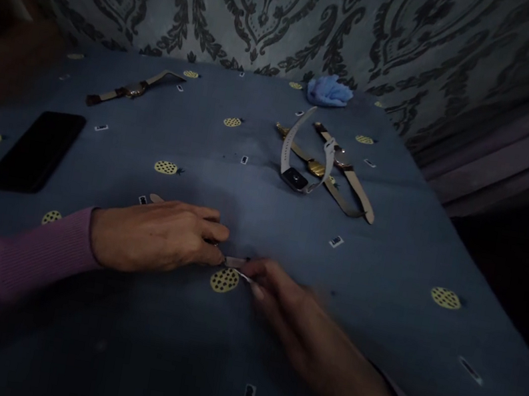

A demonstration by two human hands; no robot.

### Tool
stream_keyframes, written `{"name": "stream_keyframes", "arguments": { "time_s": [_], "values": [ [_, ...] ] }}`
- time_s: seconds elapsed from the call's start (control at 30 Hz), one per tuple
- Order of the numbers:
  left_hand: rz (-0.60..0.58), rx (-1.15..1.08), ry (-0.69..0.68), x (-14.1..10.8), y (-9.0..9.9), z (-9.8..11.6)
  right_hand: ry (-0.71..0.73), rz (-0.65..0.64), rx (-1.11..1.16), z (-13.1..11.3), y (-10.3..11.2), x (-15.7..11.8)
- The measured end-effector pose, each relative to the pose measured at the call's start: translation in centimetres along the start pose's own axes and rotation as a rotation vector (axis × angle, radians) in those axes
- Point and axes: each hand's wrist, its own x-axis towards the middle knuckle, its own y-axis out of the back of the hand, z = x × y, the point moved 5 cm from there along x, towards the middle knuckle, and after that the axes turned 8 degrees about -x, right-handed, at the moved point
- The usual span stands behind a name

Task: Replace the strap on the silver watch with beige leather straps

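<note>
1. Two hands meet over one small strapped watch, near the middle of the tablecloth; most of the watch is hidden by fingers.
2. Left hand: palm down, fingers and thumb bent round the watch; firmness of grip cannot be judged. Right hand: blurred, thumb and fingers pinching at the strap's free end, where a thin pale edge shows.
3. Risk, judged: the strap could slip from the right fingertips, since only a narrow end is caught. Dim light and blur make fine alignment harder to check.
4. Risk, judged: a sideways pull could twist the watch under the left hand, or crease the strap if it is soft.
5. Materials: the strap looks flat, narrow and pale. The tablecloth appears smooth, blue, printed with yellow pineapples.
6. Beyond the hands: a pale fitness band stands in an open curve, near a gold-toned watch and a round-faced watch with brown strap ends. Another watch lies far left, its strap bent up.
7. Also present: flat black phone; crumpled blue cloth near the wall.
</note>
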Motion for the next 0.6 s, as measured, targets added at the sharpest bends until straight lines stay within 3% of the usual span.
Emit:
{"name": "stream_keyframes", "arguments": {
  "time_s": [0.23, 0.43, 0.6],
  "values": [
    [-0.081, -0.004, 0.011, -0.01, -0.43, -0.25, 0.002, -0.035, -0.024, -0.16, -0.21, -0.31],
    [-0.090, -0.024, 0.020, -0.04, -0.32, -0.23, 0.103, 0.144, -0.309, -0.41, 0.27, 0.22],
    [-0.058, -0.039, -0.003, -0.17, -0.37, -0.39, 0.131, 0.137, -0.365, 0.28, -0.65, 0.20]
  ]
}}
